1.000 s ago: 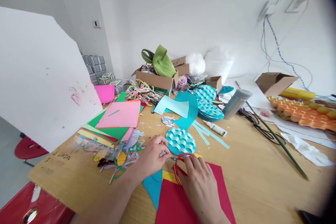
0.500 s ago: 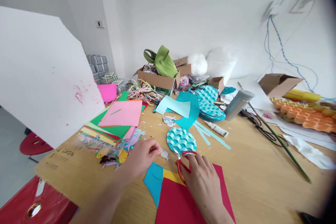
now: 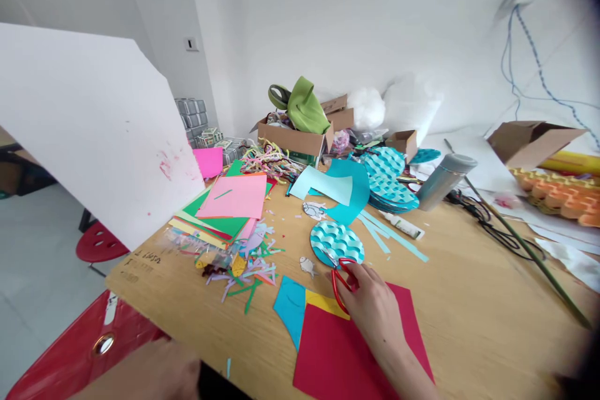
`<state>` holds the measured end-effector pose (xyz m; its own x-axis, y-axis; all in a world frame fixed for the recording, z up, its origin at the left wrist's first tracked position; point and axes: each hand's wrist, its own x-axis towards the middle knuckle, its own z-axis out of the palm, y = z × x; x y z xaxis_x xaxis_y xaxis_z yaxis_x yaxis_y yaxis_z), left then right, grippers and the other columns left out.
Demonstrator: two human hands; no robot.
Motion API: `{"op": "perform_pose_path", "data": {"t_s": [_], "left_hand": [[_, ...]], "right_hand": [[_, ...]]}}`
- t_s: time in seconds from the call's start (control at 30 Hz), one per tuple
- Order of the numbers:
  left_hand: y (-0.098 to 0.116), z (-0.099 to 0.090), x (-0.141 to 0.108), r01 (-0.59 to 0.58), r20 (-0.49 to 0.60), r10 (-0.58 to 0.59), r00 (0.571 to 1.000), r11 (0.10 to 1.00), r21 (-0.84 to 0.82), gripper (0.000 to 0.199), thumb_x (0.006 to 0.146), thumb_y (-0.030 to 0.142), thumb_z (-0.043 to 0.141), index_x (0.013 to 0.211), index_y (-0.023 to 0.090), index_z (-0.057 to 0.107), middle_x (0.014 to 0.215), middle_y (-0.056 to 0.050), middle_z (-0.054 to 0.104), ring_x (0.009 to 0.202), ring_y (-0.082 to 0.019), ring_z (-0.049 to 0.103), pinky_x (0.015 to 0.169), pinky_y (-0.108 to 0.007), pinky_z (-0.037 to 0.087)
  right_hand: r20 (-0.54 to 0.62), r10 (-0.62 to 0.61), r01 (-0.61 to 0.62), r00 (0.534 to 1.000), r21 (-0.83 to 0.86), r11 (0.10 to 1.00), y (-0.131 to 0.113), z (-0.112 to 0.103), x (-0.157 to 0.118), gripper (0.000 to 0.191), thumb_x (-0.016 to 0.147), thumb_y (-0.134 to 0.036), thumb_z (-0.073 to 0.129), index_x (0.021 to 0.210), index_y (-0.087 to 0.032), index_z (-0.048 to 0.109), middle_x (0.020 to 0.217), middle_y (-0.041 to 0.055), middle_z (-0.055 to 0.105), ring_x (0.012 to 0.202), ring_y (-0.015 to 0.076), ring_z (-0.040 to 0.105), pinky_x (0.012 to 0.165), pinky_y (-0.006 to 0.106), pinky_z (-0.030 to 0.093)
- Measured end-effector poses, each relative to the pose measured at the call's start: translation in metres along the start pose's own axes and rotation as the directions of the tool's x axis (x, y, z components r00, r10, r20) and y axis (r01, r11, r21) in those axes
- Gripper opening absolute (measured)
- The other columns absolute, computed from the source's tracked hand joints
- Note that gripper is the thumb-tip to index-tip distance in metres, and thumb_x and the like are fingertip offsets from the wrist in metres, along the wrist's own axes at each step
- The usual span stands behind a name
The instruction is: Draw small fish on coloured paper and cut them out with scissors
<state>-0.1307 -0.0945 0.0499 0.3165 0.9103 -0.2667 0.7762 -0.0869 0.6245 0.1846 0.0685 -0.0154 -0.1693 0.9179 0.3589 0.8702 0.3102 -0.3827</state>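
Note:
My right hand [image 3: 375, 300] is closed on red-handled scissors [image 3: 345, 287], whose blades lie over the edge of a round turquoise woven-paper disc [image 3: 336, 239]. Below the wrist lies dark red paper [image 3: 342, 350], with yellow paper [image 3: 323, 302] and a blue paper piece [image 3: 291, 306] showing from beneath it. A small paper fish [image 3: 307, 265] rests left of the scissors, and another cut-out fish [image 3: 314, 210] sits behind the disc. My left hand [image 3: 175, 365] is low at the table's front edge, near the red chair; motion blurs it and its fingers do not show.
Coloured sheets [image 3: 234, 197] and paper scraps [image 3: 248, 278] cover the left side. Behind the disc are light blue strips [image 3: 382, 231], a glue tube [image 3: 403, 225], stacked turquoise discs [image 3: 387, 181] and a grey bottle [image 3: 445, 181]. A long stick [image 3: 525, 247] crosses the right; a red chair [image 3: 89, 340] stands front left.
My left hand has pulled back from beside the small fish to the table's front edge, uncovering scraps. My right hand stays on the scissors, their blades now over the disc. The view has shifted left.

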Motion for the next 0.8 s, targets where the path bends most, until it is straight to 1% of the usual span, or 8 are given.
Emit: {"op": "perform_pose_path", "data": {"t_s": [0.07, 0.17, 0.27, 0.37, 0.47, 0.6, 0.7, 0.8], "left_hand": [[0.022, -0.014, 0.028, -0.036, -0.043, 0.035, 0.998, 0.999, -0.009, 0.026, 0.089, 0.038, 0.051, 0.078, 0.027, 0.071, 0.082, -0.003, 0.067, 0.078, -0.019, 0.059, 0.072, -0.028, 0.041], [0.046, -0.020, 0.099, -0.114, -0.061, 0.117, 0.991, 0.992, 0.050, 0.016, 0.084, 0.026, 0.058, 0.091, 0.026, 0.073, 0.087, -0.001, 0.070, 0.086, -0.019, 0.063, 0.077, -0.027, 0.041], [0.056, -0.009, 0.176, -0.031, -0.169, 0.056, 0.984, 0.989, 0.147, 0.018, 0.081, 0.021, 0.065, 0.098, 0.023, 0.072, 0.099, -0.004, 0.070, 0.098, -0.021, 0.063, 0.083, -0.027, 0.042], [0.056, 0.007, 0.224, 0.033, -0.185, -0.001, 0.983, 0.985, 0.171, 0.019, 0.074, 0.022, 0.074, 0.093, 0.020, 0.072, 0.104, -0.008, 0.068, 0.100, -0.025, 0.063, 0.082, -0.029, 0.045], [0.051, 0.016, 0.239, 0.096, -0.196, -0.060, 0.979, 0.979, 0.180, 0.025, 0.065, 0.020, 0.081, 0.087, 0.019, 0.070, 0.107, -0.009, 0.066, 0.099, -0.026, 0.063, 0.081, -0.030, 0.046], [0.046, 0.017, 0.241, 0.133, -0.210, -0.105, 0.972, 0.983, 0.128, 0.029, 0.059, 0.020, 0.084, 0.081, 0.018, 0.067, 0.107, -0.009, 0.064, 0.100, -0.027, 0.063, 0.082, -0.031, 0.046], [0.043, 0.016, 0.242, 0.134, -0.219, -0.125, 0.968, 0.991, 0.023, 0.024, 0.060, 0.017, 0.081, 0.077, 0.018, 0.063, 0.094, -0.006, 0.066, 0.094, -0.026, 0.063, 0.080, -0.031, 0.045], [0.042, 0.014, 0.240, 0.089, -0.203, -0.119, 0.972, 0.984, -0.152, 0.016, 0.067, 0.018, 0.074, 0.073, 0.019, 0.060, 0.079, -0.002, 0.066, 0.083, -0.021, 0.064, 0.072, -0.028, 0.045]], "right_hand": [[-0.017, 0.003, -0.003, 1.000, 0.048, 0.999, 0.000, 0.001, 0.000, 0.026, 0.088, -0.043, 0.056, 0.094, -0.021, 0.067, 0.078, 0.0049, 0.066, 0.073, 0.0228, 0.064, 0.058, 0.028, 0.042], [-0.044, -0.001, 0.005, 0.999, 0.095, 0.995, 0.000, 0.002, -0.001, 0.029, 0.088, -0.046, 0.055, 0.093, -0.020, 0.068, 0.075, 0.0038, 0.064, 0.069, 0.0210, 0.062, 0.056, 0.027, 0.041], [-0.076, -0.018, 0.027, 0.997, 0.116, 0.993, 0.001, 0.000, -0.001, 0.029, 0.088, -0.045, 0.055, 0.093, -0.020, 0.067, 0.075, 0.0033, 0.063, 0.067, 0.0198, 0.061, 0.056, 0.026, 0.040], [-0.096, -0.029, 0.040, 0.995, 0.117, 0.992, 0.002, -0.001, -0.001, 0.023, 0.088, -0.038, 0.054, 0.094, -0.020, 0.067, 0.074, 0.0030, 0.063, 0.068, 0.0199, 0.060, 0.056, 0.026, 0.040], [-0.111, -0.024, 0.037, 0.994, 0.119, 0.992, 0.002, -0.002, -0.001, 0.020, 0.086, -0.033, 0.054, 0.093, -0.020, 0.067, 0.073, 0.0029, 0.062, 0.068, 0.0201, 0.060, 0.057, 0.026, 0.040], [-0.113, -0.027, 0.044, 0.993, 0.152, 0.987, 0.000, -0.003, -0.003, 0.022, 0.087, -0.036, 0.053, 0.090, -0.019, 0.067, 0.074, 0.0039, 0.062, 0.068, 0.0200, 0.060, 0.056, 0.026, 0.040], [-0.106, 0.005, 0.018, 0.994, 0.212, 0.977, -0.001, -0.003, -0.002, 0.024, 0.086, -0.039, 0.054, 0.088, -0.019, 0.067, 0.073, 0.0042, 0.062, 0.066, 0.0197, 0.059, 0.056, 0.026, 0.040], [-0.054, 0.117, -0.089, 0.992, 0.364, 0.927, -0.003, -0.003, 0.000, 0.029, 0.081, -0.047, 0.060, 0.083, -0.019, 0.067, 0.067, 0.0033, 0.061, 0.060, 0.0185, 0.056, 0.055, 0.027, 0.040]]}}
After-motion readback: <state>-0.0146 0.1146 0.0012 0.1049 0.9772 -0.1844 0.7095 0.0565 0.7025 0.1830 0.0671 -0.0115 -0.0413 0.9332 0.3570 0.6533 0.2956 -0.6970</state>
